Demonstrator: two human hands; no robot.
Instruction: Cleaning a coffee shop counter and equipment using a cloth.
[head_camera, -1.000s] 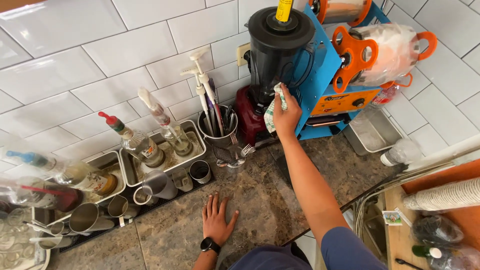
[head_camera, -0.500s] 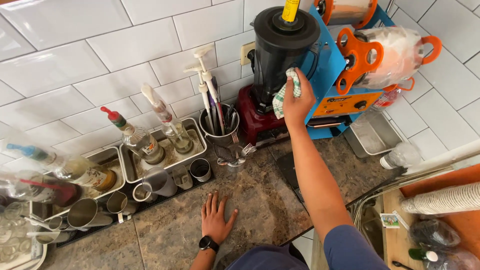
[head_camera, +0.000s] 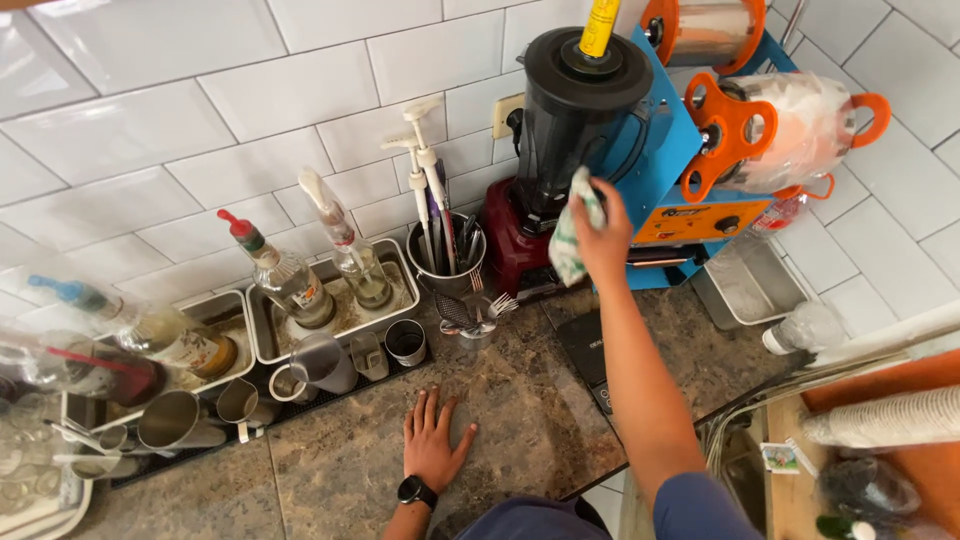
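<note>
Left hand (head_camera: 434, 440) flat, palm down, fingers spread, near side. Right arm extended far, right hand (head_camera: 603, 232) raised, fingers curled in a closed grip.

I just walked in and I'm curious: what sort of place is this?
Probably a drinks bar or café counter: a blender being wiped with a cloth, syrup bottles with pourers, and steel measuring cups.

Bright even light, sharp centre, warped edges.
</note>
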